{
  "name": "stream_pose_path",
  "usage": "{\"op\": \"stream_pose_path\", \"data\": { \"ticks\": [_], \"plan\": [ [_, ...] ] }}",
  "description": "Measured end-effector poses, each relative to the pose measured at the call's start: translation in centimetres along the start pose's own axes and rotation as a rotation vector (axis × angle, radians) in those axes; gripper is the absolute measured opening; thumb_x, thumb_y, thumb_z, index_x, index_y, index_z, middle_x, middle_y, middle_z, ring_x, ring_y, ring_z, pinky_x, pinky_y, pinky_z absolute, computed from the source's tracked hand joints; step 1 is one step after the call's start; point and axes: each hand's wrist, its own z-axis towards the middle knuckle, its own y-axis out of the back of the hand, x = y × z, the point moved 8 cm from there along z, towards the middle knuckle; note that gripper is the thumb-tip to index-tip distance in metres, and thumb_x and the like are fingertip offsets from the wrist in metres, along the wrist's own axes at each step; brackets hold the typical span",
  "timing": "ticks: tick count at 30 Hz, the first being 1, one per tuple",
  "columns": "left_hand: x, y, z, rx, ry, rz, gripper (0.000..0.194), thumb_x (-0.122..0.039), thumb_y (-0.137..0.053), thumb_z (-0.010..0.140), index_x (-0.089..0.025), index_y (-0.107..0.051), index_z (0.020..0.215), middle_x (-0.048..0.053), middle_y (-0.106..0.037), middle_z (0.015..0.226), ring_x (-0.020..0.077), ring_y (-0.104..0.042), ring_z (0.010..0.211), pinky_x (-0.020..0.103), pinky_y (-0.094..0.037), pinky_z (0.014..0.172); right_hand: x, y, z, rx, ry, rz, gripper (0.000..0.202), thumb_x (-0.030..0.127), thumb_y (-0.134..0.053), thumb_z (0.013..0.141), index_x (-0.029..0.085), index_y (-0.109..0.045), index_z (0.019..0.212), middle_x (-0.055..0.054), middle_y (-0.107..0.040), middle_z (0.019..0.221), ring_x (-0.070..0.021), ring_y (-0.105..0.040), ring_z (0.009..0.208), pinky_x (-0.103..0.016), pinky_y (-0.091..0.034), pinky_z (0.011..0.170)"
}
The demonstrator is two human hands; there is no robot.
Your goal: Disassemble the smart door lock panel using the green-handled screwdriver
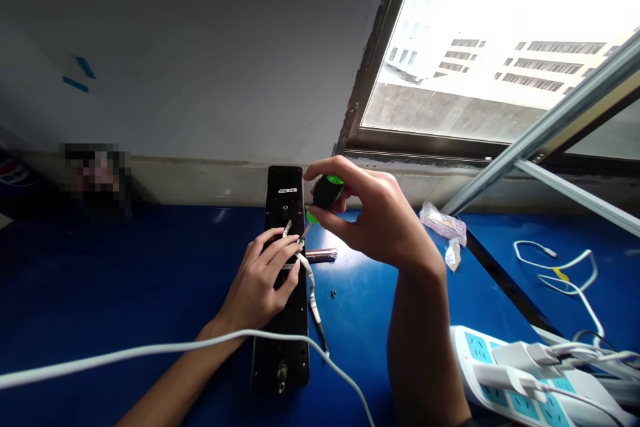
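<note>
A long black metal housing (280, 353) with a "CE 15" label lies lengthwise on the blue tabletop. My left hand (265, 273) rests across its middle, thumb and fingertips closed about a white-wrapped cable (313, 297). That cable runs off the housing's right edge and ends in a dark tip. My right hand (375, 213) grips a green and black screwdriver (327, 193) from above. The screwdriver slants down left, its tip at the housing beside my left fingertips. What lies right under the tip is too small to tell.
A copper-coloured cylinder (323, 255) and small dark screws (333, 293) lie right of the housing. A white cord (200, 345) crosses in front. A power strip (500, 373) with plugs stands at lower right, a plastic packet (445, 223) near the wall, and a metal frame (545, 113) slants at right.
</note>
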Motion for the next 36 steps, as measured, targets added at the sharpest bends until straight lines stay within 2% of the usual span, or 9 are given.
{"op": "stream_pose_path", "data": {
  "ticks": [13, 15, 18, 21, 25, 29, 31, 34, 36],
  "plan": [
    [0.3, -0.3, -0.2, -0.014, 0.027, 0.006, 0.039, -0.018, -0.055, 0.100, -0.019, -0.060, 0.139, 0.008, -0.067, 0.141, 0.0320, -0.048, 0.141, 0.054, -0.048, 0.115, 0.7, -0.9, -0.1, -0.003, 0.122, 0.027, 0.045, 0.002, -0.063, 0.085, 0.021, -0.062, 0.125, 0.000, -0.072, 0.106, -0.0106, -0.062, 0.083, -0.023, -0.050, 0.074],
    [0.3, -0.3, -0.3, -0.030, 0.026, 0.009, 0.038, -0.017, -0.055, 0.100, -0.018, -0.061, 0.138, 0.009, -0.067, 0.141, 0.0321, -0.046, 0.143, 0.053, -0.048, 0.116, 0.8, -1.2, 0.1, -0.028, 0.126, 0.004, 0.035, 0.009, -0.068, 0.088, 0.021, -0.063, 0.121, 0.000, -0.072, 0.104, -0.0107, -0.062, 0.082, -0.023, -0.049, 0.074],
    [0.5, 0.0, -0.4, -0.063, 0.037, 0.028, 0.040, -0.017, -0.056, 0.099, -0.018, -0.060, 0.139, 0.010, -0.066, 0.142, 0.0331, -0.043, 0.146, 0.055, -0.045, 0.119, 0.9, -1.3, 0.4, -0.132, 0.116, -0.068, 0.016, 0.028, -0.075, 0.093, 0.020, -0.066, 0.104, 0.001, -0.070, 0.091, -0.0106, -0.056, 0.074, -0.025, -0.045, 0.068],
    [0.8, 0.1, -0.4, -0.079, 0.064, 0.054, 0.042, -0.018, -0.057, 0.098, -0.016, -0.059, 0.141, 0.012, -0.064, 0.144, 0.0350, -0.039, 0.149, 0.059, -0.043, 0.121, 1.2, -1.6, 0.7, -0.146, 0.114, -0.041, 0.007, 0.023, -0.066, 0.097, 0.021, -0.066, 0.104, 0.002, -0.070, 0.088, -0.0091, -0.053, 0.069, -0.023, -0.044, 0.066],
    [0.9, 0.2, -0.3, -0.073, 0.080, 0.053, 0.037, -0.019, -0.057, 0.099, -0.016, -0.063, 0.135, 0.013, -0.064, 0.142, 0.0358, -0.040, 0.148, 0.058, -0.046, 0.119, 1.7, -1.9, 0.5, -0.053, 0.107, 0.011, 0.032, 0.009, -0.059, 0.091, 0.021, -0.063, 0.121, -0.001, -0.073, 0.104, -0.0112, -0.061, 0.080, -0.025, -0.047, 0.073],
    [0.9, 0.3, -0.2, -0.064, 0.094, 0.047, 0.040, -0.020, -0.056, 0.099, -0.019, -0.061, 0.138, 0.012, -0.063, 0.143, 0.0360, -0.043, 0.147, 0.060, -0.048, 0.117, 1.1, -0.7, 0.1, -0.158, 0.073, -0.097, 0.012, 0.024, -0.068, 0.093, 0.019, -0.068, 0.104, -0.001, -0.071, 0.095, -0.0125, -0.060, 0.076, -0.027, -0.047, 0.071],
    [0.8, 0.3, -0.2, -0.062, 0.095, 0.048, 0.041, -0.020, -0.056, 0.099, -0.020, -0.061, 0.139, 0.012, -0.063, 0.143, 0.0362, -0.044, 0.146, 0.061, -0.048, 0.116, 0.9, -0.5, 0.1, -0.173, 0.071, -0.108, 0.012, 0.020, -0.066, 0.094, 0.019, -0.069, 0.105, -0.001, -0.071, 0.095, -0.0127, -0.061, 0.078, -0.027, -0.048, 0.072],
    [0.9, 0.2, -0.2, -0.064, 0.090, 0.051, 0.039, -0.020, -0.056, 0.098, -0.019, -0.063, 0.137, 0.012, -0.064, 0.142, 0.0366, -0.045, 0.144, 0.061, -0.049, 0.115, 0.9, -0.9, 0.1, -0.114, 0.083, -0.094, 0.041, 0.010, -0.063, 0.086, 0.022, -0.064, 0.125, -0.003, -0.071, 0.113, -0.0148, -0.064, 0.089, -0.027, -0.050, 0.076],
    [0.9, 0.1, -0.2, -0.068, 0.087, 0.053, 0.039, -0.020, -0.057, 0.098, -0.019, -0.064, 0.136, 0.012, -0.064, 0.142, 0.0366, -0.046, 0.144, 0.060, -0.049, 0.115, 0.8, -1.0, 0.1, -0.094, 0.061, -0.116, 0.042, 0.017, -0.068, 0.086, 0.022, -0.062, 0.127, -0.003, -0.071, 0.112, -0.0157, -0.064, 0.088, -0.029, -0.050, 0.075]
  ]
}}
